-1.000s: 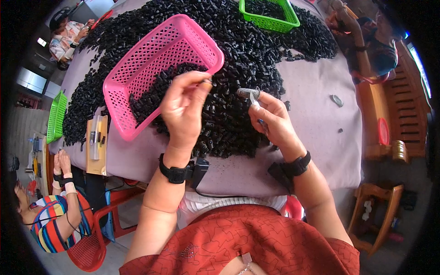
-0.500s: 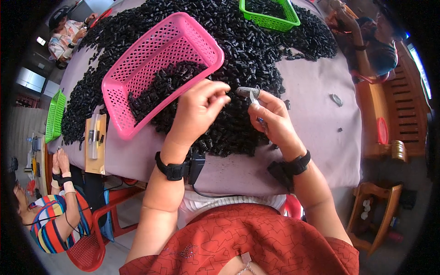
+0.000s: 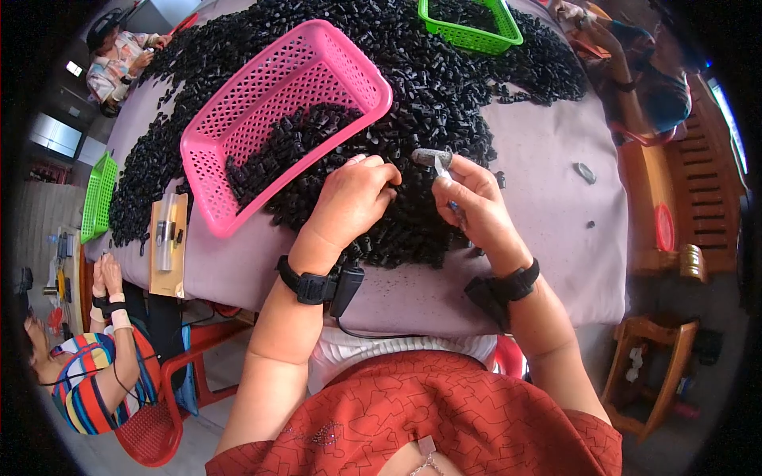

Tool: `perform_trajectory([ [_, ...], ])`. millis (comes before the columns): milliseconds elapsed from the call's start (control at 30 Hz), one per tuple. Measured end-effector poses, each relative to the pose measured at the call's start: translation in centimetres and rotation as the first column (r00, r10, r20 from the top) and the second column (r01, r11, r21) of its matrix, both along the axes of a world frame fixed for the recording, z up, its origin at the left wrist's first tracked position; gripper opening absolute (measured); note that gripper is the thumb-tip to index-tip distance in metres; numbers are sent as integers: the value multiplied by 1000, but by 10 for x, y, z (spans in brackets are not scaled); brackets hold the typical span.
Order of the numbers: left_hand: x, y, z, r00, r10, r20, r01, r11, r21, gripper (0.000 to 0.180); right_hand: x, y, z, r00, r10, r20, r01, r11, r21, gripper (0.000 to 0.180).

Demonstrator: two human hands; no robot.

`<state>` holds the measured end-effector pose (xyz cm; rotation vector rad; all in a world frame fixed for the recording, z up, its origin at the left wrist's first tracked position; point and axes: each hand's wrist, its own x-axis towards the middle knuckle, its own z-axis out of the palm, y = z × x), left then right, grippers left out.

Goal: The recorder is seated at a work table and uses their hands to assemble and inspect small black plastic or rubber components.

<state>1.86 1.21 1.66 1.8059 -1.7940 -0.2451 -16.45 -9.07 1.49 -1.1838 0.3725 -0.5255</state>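
Observation:
My left hand [image 3: 355, 200] is over the pile of small black plastic parts [image 3: 429, 95], just below the pink basket [image 3: 208, 155]. Its fingers curl inward, and whatever they may hold is hidden. To its right, my right hand [image 3: 475, 198] is closed in a pinch around a small grey tool [image 3: 432, 158], with a whitish strip and a bit of blue showing by the palm. The tool's rounded grey end lies along my index finger, over the black parts. Inside the tilted pink basket are many more black parts.
A green basket [image 3: 468, 36] stands at the far right of the pile, another [image 3: 97, 198] at the left edge. A wooden board [image 3: 168, 258] carries a clear tube. A grey piece [image 3: 585, 172] lies on the cloth [image 3: 548, 222]. Other people sit around the table.
My left hand has dropped slightly and turned, its fingers curling further in, away from the grey tool. My right hand keeps its grip, nearly in place.

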Motion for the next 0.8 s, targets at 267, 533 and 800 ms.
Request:
perform_trajectory([
  [267, -1, 1, -1, 998, -7, 59, 9, 1000, -26, 15, 0, 0, 0, 1000, -5, -18, 5, 1000, -6, 22],
  [533, -1, 0, -1, 998, -28, 60, 29, 999, -27, 17, -1, -2, -3, 1000, 4, -4, -4, 1000, 7, 24],
  [800, -3, 1, 0, 994, -26, 106, 25, 1000, 10, 16, 0, -1, -3, 1000, -12, -24, 13, 1000, 12, 37],
])
